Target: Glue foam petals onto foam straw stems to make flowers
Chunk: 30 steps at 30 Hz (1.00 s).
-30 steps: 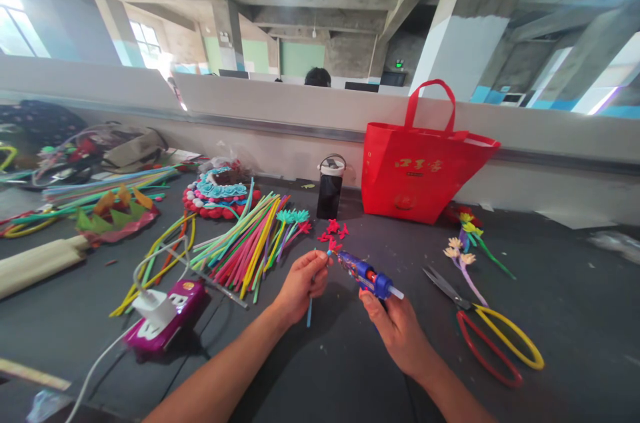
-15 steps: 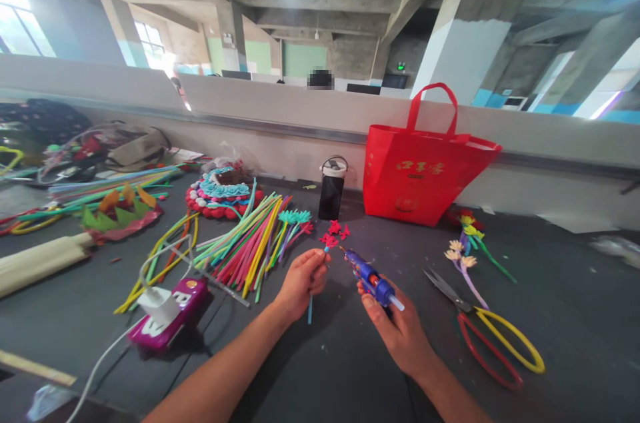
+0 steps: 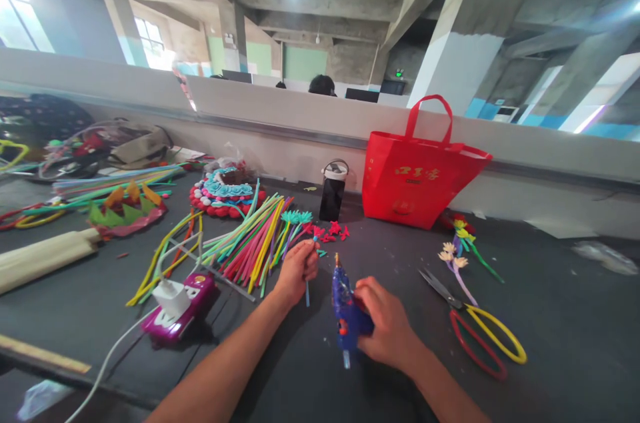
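Note:
Pinched in the fingers of my left hand [image 3: 299, 270] is a light-blue pipe cleaner [image 3: 307, 294], a small red flower shape at its upper end. My right hand [image 3: 383, 320] grips a blue hot glue gun [image 3: 345, 306], its nozzle pointing away from me and its glue stick poking out at the near end. The nozzle is apart from the pipe cleaner. Just beyond my left hand lie several red pipe-cleaner flowers [image 3: 336, 230]. A teal flower [image 3: 297, 217] rests beside a bundle of coloured pipe cleaners [image 3: 255, 246].
Scissors [image 3: 463, 306] with red and yellow handles lie at the right, near finished flowers [image 3: 454, 254]. A red bag [image 3: 420, 176] and a phone [image 3: 332, 198] against a white-topped container stand at the back. A purple power strip [image 3: 183, 310] with its cable sits at left.
The glue gun has swung away from the red flower and turned to point forward, lower down. My left hand has shifted slightly left with the pipe cleaner.

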Each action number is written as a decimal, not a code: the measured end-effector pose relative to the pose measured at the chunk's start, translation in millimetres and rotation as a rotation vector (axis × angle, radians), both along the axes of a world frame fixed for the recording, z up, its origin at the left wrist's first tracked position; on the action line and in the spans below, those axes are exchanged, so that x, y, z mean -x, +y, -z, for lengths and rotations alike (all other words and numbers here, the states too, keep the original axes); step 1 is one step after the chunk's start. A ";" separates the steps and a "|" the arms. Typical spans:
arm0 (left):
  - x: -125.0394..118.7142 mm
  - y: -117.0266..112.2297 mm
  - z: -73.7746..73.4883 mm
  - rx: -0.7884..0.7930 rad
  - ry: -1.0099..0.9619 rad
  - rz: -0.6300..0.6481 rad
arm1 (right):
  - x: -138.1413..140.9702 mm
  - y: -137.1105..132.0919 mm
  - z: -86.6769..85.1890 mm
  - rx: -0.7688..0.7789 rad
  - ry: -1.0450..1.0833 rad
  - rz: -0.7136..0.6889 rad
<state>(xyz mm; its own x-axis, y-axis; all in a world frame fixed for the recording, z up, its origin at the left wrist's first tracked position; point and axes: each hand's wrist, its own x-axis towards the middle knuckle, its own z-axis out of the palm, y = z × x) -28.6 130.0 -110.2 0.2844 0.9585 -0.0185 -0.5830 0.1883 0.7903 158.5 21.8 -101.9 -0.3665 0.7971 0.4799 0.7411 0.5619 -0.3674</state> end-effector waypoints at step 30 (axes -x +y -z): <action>-0.3 1.9 7.0 0.013 -0.046 -0.021 | 0.9 182.5 38.9 0.252 0.134 0.196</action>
<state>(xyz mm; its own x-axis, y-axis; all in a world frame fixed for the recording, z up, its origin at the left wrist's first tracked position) -28.3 131.9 -117.2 0.2652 0.9640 -0.0185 -0.6226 0.1859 0.7601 157.6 204.3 -140.8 -0.1417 0.9456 0.2930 0.7616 0.2932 -0.5779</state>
